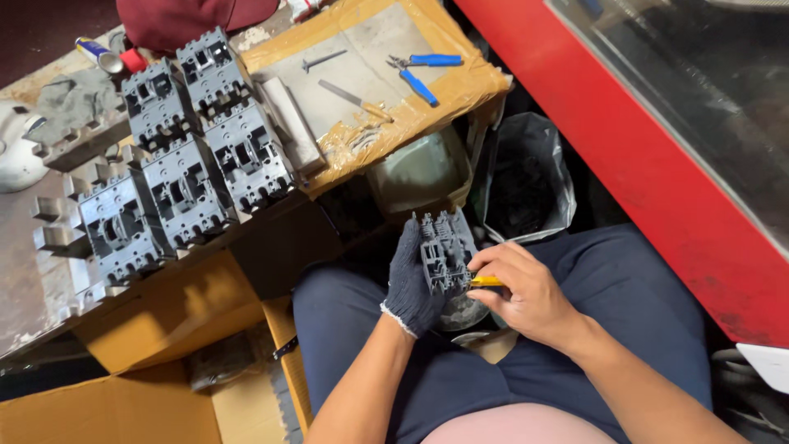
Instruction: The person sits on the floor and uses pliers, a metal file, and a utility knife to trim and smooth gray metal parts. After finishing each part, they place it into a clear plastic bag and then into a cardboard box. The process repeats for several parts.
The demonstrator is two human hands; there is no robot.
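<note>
Over the lap, the gloved left hand [413,279] clamped its fingers round a grey moulded plastic breaker housing [445,252], long axis upright. The bare right hand [526,294], just beside it, pinched a yellow-handled tool [486,281] pointing left into the housing's lower edge.

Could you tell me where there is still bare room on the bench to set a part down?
The taped cardboard board has a free patch between the bolt, the blue pliers and the screwdriver. Left of it, five grey housings crowd the bench right up to its front edge.
</note>
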